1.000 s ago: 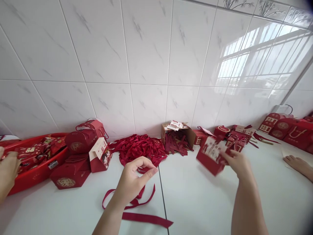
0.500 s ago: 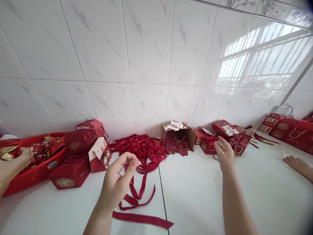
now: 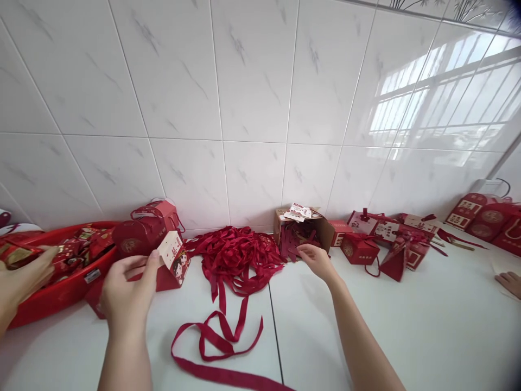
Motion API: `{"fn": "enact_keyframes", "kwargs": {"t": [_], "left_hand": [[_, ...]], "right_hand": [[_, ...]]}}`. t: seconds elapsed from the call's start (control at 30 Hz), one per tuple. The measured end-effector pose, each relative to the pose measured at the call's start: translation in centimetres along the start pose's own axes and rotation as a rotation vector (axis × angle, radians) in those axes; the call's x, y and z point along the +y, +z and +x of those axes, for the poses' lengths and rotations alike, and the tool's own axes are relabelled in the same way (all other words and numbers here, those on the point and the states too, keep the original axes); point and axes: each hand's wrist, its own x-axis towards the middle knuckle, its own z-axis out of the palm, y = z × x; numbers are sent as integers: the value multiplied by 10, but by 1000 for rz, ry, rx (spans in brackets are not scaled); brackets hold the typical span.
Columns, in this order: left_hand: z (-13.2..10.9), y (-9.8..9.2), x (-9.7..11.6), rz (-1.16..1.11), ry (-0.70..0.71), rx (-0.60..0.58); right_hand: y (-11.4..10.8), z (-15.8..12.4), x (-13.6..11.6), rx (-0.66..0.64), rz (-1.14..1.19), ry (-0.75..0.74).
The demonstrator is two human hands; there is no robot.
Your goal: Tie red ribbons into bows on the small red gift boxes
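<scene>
My left hand [image 3: 129, 290] is at the stacked dark red gift boxes [image 3: 136, 236], in front of the lower one. Its thumb and fingers are apart, and it hides part of that box; whether it touches the box is unclear. A red and cream gift box with a cartoon print [image 3: 174, 260] stands just right of the thumb. My right hand [image 3: 319, 262] reaches to the mouth of a small cardboard box [image 3: 325, 233] of dark red strips [image 3: 291, 244]. Its fingers stretch out, with nothing visible in them. Between my hands lies a heap of red ribbon [image 3: 240, 252], with loose ribbon [image 3: 203, 370] trailing forward.
At the left, another person's hand [image 3: 35, 274] is in a red plastic basin [image 3: 49, 312] of wrapped packets. Several red gift boxes [image 3: 360, 248] stand right of the cardboard box. Red bags [image 3: 507, 228] and another person's hand [image 3: 508, 282] are at the far right. A tiled wall [image 3: 252, 179] rises behind.
My left hand has moved left from above the ribbon to the stacked boxes. My right hand has left the gift boxes on the right and moved left to the cardboard box.
</scene>
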Motion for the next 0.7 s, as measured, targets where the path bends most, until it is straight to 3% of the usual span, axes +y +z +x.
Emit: {"fn": "enact_keyframes", "kwargs": {"t": [0.03, 0.1, 0.27, 0.43, 0.57, 0.7], "left_hand": [[9, 7, -13, 89, -57, 76], [24, 19, -37, 212, -174, 97], [39, 35, -71, 333, -229, -85], [35, 42, -75, 337, -169, -71], [26, 59, -68, 293, -128, -14], [21, 74, -61, 255, -78, -73]], "right_hand": [[0, -1, 1, -20, -20, -9], [-3, -3, 3, -44, -61, -13], [-17, -6, 11, -48, -144, 12], [-28, -6, 11, 67, -196, 32], [-34, -5, 8, 145, -199, 16], [-35, -4, 10, 246, -180, -21]]}}
